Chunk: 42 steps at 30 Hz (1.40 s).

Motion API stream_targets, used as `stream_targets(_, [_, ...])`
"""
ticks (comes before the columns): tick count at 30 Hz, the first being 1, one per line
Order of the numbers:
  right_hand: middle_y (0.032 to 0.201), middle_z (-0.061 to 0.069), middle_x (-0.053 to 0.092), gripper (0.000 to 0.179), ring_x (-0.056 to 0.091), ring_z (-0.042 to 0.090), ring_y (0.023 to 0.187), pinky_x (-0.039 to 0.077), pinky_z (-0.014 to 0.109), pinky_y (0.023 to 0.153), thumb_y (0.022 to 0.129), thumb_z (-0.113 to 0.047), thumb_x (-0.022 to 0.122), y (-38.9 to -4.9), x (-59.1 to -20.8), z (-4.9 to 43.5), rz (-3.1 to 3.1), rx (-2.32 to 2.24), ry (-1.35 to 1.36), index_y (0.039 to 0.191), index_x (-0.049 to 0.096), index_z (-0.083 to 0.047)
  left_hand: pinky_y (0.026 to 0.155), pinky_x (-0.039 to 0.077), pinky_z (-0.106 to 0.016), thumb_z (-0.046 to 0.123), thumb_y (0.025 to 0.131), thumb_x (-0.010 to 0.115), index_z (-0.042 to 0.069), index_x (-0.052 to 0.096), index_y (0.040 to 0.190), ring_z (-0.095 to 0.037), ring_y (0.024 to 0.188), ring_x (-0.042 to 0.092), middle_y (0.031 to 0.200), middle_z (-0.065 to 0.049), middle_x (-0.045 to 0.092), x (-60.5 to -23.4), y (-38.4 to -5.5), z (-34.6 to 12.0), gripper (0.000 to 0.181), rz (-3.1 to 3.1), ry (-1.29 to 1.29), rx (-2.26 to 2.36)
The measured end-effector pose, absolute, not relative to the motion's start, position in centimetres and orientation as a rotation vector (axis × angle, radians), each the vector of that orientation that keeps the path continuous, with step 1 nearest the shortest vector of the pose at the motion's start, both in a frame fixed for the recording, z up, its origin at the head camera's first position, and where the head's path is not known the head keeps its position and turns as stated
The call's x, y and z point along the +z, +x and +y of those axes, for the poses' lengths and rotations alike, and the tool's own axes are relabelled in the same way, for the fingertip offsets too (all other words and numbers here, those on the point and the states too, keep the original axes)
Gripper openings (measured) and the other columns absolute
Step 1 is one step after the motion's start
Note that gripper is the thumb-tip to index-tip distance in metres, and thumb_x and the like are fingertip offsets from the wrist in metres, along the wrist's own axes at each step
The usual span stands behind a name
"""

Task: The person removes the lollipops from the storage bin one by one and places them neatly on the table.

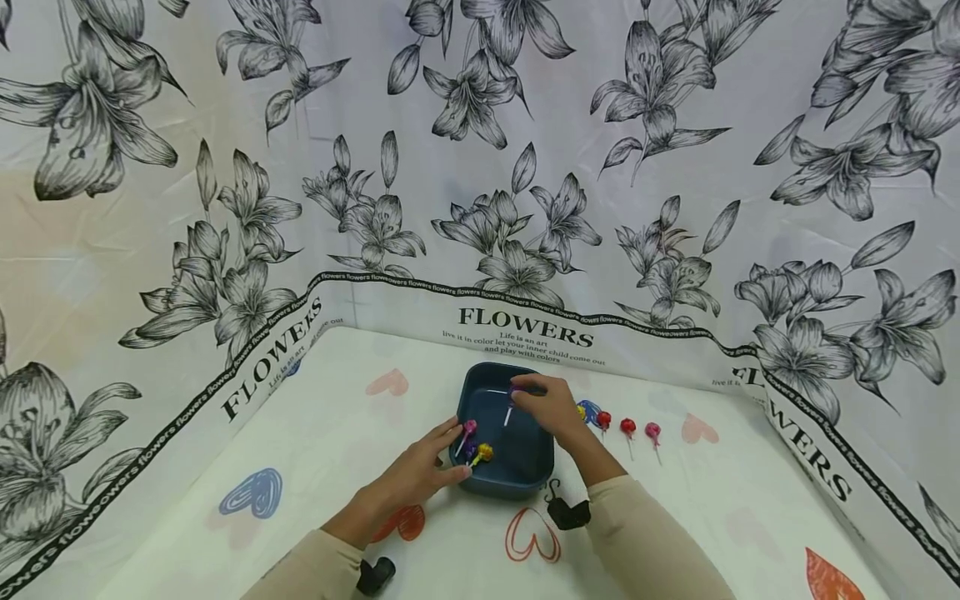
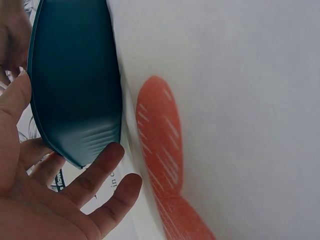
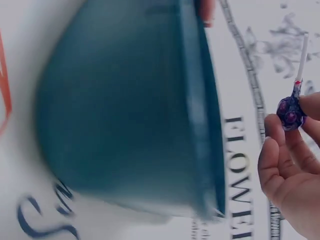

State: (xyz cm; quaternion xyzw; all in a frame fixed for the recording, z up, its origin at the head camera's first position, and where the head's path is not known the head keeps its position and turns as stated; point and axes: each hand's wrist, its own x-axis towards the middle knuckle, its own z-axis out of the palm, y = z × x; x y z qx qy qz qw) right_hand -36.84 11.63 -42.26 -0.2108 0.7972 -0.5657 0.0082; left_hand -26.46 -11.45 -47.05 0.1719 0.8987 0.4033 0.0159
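Observation:
A dark blue-green plastic bin (image 1: 525,467) sits on the white cloth. My left hand (image 1: 416,471) touches its near left corner, fingers fairly straight and spread along the outer wall, thumb close to the rim. Over the bin's far right side, my right hand (image 1: 551,404) pinches a lollipop in a purple wrapper (image 3: 291,114) by the candy end. Its white stick points away from the fingers, downward in the head view. Inside, by the left wall, lie a pink lollipop (image 1: 470,427), a yellow lollipop (image 1: 484,452) and a purple one (image 1: 471,451), partly covered.
Right of the bin, a row of lollipops lies on the cloth: a yellow one (image 1: 581,412) partly behind the right wrist, two red ones (image 1: 627,427) and a pink one (image 1: 653,432). Flower-printed curtain (image 1: 517,250) encloses the back and sides.

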Motion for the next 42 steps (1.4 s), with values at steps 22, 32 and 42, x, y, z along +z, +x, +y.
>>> stream_targets(22, [0.098,0.011,0.06,0.029,0.056,0.024,0.087,0.047,0.028,0.075,0.081,-0.017,0.062,-32.0,-35.4,16.8,2.476,-1.982,-0.891,0.107,0.061,-0.007,0.078,0.044,-0.033,0.051,0.078,0.054,0.013,0.027,0.137,-0.016,0.092,0.053,0.143,0.001,0.015,-47.2,-26.5,-11.7,0.076,2.818,0.541,1.218])
stream_targets(32, [0.101,0.015,0.056,0.028,0.054,0.026,0.089,0.046,0.027,0.076,0.082,-0.009,0.06,-29.3,-33.7,19.3,2.502,-2.052,-1.021,0.11,0.058,-0.003,0.077,0.044,-0.032,0.049,0.078,0.055,0.013,0.027,0.137,-0.016,0.091,0.054,0.143,0.001,0.015,-47.1,-26.5,-11.6,0.075,2.819,0.547,1.22])
stream_targets(42, [0.103,0.016,0.056,0.031,0.055,0.021,0.091,0.046,0.024,0.075,0.081,-0.012,0.061,-28.6,-36.6,21.9,2.559,-2.044,-0.841,0.111,0.057,-0.002,0.077,0.044,-0.032,0.05,0.078,0.055,0.014,0.026,0.137,-0.015,0.091,0.052,0.143,0.003,0.014,-47.2,-26.5,-11.4,0.075,2.811,0.51,1.218])
